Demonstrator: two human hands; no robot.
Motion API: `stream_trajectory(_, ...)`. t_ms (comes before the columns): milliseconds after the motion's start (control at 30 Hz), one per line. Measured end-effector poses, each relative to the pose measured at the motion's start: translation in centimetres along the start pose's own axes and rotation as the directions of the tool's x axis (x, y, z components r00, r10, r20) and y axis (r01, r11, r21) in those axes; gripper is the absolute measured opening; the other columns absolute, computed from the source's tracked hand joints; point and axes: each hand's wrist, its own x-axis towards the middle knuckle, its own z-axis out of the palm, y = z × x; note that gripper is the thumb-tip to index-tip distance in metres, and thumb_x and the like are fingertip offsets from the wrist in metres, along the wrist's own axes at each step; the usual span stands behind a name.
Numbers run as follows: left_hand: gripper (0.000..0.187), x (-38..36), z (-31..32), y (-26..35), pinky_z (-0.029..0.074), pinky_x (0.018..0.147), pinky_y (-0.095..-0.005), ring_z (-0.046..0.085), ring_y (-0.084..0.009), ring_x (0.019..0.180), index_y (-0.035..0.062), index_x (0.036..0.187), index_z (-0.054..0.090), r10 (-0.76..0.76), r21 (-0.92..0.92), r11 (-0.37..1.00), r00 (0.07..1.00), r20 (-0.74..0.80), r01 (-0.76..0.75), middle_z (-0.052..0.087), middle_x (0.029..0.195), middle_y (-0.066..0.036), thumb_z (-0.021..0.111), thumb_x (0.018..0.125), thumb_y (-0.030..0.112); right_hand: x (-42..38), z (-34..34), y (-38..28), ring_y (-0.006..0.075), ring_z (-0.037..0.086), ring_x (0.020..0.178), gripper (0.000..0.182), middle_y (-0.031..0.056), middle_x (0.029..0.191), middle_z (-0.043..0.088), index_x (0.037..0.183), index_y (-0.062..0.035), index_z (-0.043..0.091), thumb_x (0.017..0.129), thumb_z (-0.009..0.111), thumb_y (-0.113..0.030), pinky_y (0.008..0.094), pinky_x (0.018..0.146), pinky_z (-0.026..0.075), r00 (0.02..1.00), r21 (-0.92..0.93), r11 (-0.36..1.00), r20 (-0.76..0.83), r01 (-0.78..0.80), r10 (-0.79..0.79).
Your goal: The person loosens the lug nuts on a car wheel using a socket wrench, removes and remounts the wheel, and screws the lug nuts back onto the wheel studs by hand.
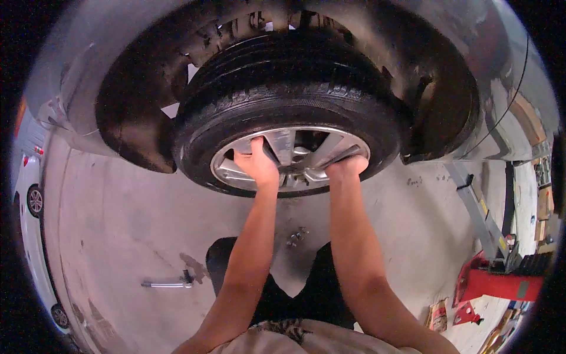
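L hand (pixel 257 165) grips alloy rim (pixel 285 144), thumb up on its face; R hand (pixel 349 166) in at rim's R edge, fingers hidden, can't tell if closed. Tyre (pixel 283 112) on rim, upright in car's wheel arch (pixel 138 100); sidewall lettering too faint to read. Small metal pcs (pixel 296 236) on floor below, ratchet-type wrench (pixel 168 285) to L. Printed packet (pixel 437 317) near red metal part (pixel 501 287), R; text illegible. Lift arm (pixel 479 206) w/ yellow labels, too small to read. White car (pixel 32 203) far L.

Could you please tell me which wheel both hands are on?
The large central wheel, with left hand and right hand at its rim; the other wheels are on a distant white car.
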Motion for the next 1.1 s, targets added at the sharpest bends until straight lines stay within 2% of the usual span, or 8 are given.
stream_trajectory(133,0.033,-0.6,0.1,0.2,0.047,0.096,-0.0314,0.064,-0.0208,0.103,-0.0085,0.118,0.062,-0.026,-0.032,0.999,0.999,-0.022,0.025,0.069,0.116,-0.012,0.064,0.086,-0.001,-1.7,0.3,0.7,0.0333,0.063,0.114,0.050,0.0118,0.130,0.065,0.131,-0.0058,0.062,0.102,0.036,-0.038,0.0477,0.099,0.051,0.973,-0.208,0.966,-0.135,0.157,-0.187)
stream_trajectory(233,0.038,0.1,-0.8,-0.9,0.048,0.095,-0.0352,0.063,-0.0233,0.103,-0.0096,0.118,0.062,-0.067,0.061,0.996,0.998,0.006,0.067,0.068,0.115,-0.013,0.068,0.084,0.008,-4.0,-2.5,2.9,0.0397,0.066,0.106,0.047,0.0258,0.117,0.067,0.115,0.0084,0.062,0.094,0.055,-0.033,0.0501,0.093,0.052,0.584,-0.817,0.554,-0.373,0.161,-0.721)
stream_trajectory(300,0.042,0.8,-1.4,-2.1,0.048,0.096,-0.0377,0.062,-0.0252,0.105,-0.0104,0.116,0.060,-0.072,0.215,0.974,0.997,-0.021,0.074,0.065,0.120,-0.015,0.067,0.082,0.013,-3.4,-6.4,6.3,0.0402,0.064,0.110,0.061,0.0308,0.118,0.065,0.115,0.0103,0.062,0.095,0.062,-0.048,0.0544,0.095,0.050,0.422,-0.824,0.544,-0.554,-0.157,-0.717)
stream_trajectory(367,0.038,0.2,-1.0,-0.8,0.050,0.094,-0.0401,0.062,-0.0257,0.106,-0.0087,0.113,0.059,-0.207,0.047,0.977,0.977,-0.059,0.210,0.063,0.119,-0.016,0.064,0.084,0.016,-4.4,-9.3,11.0,0.0407,0.060,0.119,0.087,0.0319,0.127,0.060,0.123,0.0116,0.058,0.092,0.056,-0.070,0.0512,0.100,0.047,0.492,-0.645,0.734,-0.720,-0.215,-0.489)
stream_trajectory(400,0.038,-0.1,-1.1,0.5,0.051,0.094,-0.0409,0.061,-0.0257,0.107,-0.0074,0.113,0.059,-0.187,0.006,0.982,0.982,0.027,0.186,0.062,0.119,-0.016,0.064,0.085,0.017,-4.7,-10.7,13.2,0.0367,0.057,0.122,0.088,0.0269,0.133,0.060,0.135,0.0098,0.052,0.097,0.047,-0.069,0.0425,0.108,0.040,0.731,-0.583,0.810,-0.580,-0.065,-0.359)
stream_trajectory(533,0.038,-0.1,0.3,0.5,0.054,0.083,-0.0450,0.066,-0.0283,0.098,-0.0033,0.106,0.061,-0.181,0.024,0.983,0.980,-0.077,0.183,0.066,0.111,-0.013,0.064,0.087,0.029,-4.4,-12.3,16.8,0.0294,0.040,0.137,0.074,0.0180,0.156,0.039,0.150,0.0039,0.038,0.107,0.035,-0.056,0.0386,0.117,0.024,0.976,-0.306,0.949,-0.171,0.081,-0.139)
stream_trajectory(733,0.038,-0.5,1.1,1.6,0.050,0.090,-0.0412,0.061,-0.0264,0.105,0.0022,0.116,0.061,-0.232,-0.062,0.969,0.966,0.114,0.240,0.061,0.119,-0.011,0.059,0.089,0.028,-5.6,-12.4,14.9,0.0432,0.028,0.138,0.071,0.0323,0.142,0.038,0.134,0.0128,0.035,0.105,0.048,-0.050,0.0500,0.118,0.020,0.948,-0.824,0.470,0.285,0.318,-0.142)
stream_trajectory(1100,0.051,-1.3,1.0,1.4,0.043,0.101,-0.0413,0.053,-0.0240,0.120,0.0065,0.123,0.059,-0.129,0.045,0.991,0.988,0.090,0.126,0.056,0.129,-0.007,0.048,0.095,0.047,-4.2,-13.0,17.2,0.0520,0.020,0.139,0.088,0.0388,0.149,0.025,0.141,0.0164,0.023,0.093,0.071,-0.039,0.0568,0.118,0.017,0.932,-0.824,0.436,0.327,0.362,-0.156)
